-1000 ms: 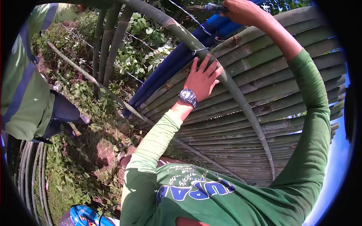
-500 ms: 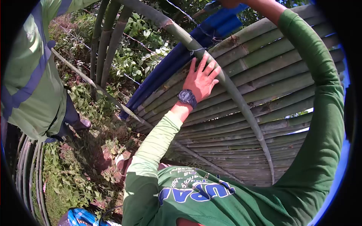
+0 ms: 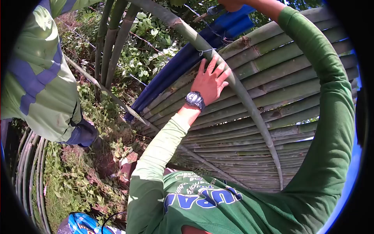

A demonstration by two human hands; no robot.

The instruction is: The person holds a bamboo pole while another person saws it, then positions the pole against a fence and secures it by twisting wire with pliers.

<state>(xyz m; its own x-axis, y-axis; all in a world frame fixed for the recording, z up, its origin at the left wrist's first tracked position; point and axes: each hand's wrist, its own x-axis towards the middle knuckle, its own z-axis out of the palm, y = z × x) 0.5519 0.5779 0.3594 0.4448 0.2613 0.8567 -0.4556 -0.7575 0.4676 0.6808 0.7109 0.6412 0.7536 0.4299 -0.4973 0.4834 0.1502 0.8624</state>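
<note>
My left hand, with a watch at the wrist, lies with fingers spread on the slatted bamboo panel. Its fingertips touch a long curved bamboo pole that crosses the panel. Just above those fingertips, a wire tie loops around the pole. At the top edge, my right hand is partly cut off and seems closed around a dark-handled tool, whose kind I cannot make out. Split bamboo slats lie side by side beneath the pole. A folded blue tarp runs along the panel's edge.
Another person in a light green top stands at the left. Upright bamboo poles and barbed wire border leafy plants. A thin pole slants toward the panel. More bamboo poles lie at lower left.
The other person has shifted right, and their leg is closer to the panel. My left hand stays on the pole; my right hand has moved slightly left at the top edge.
</note>
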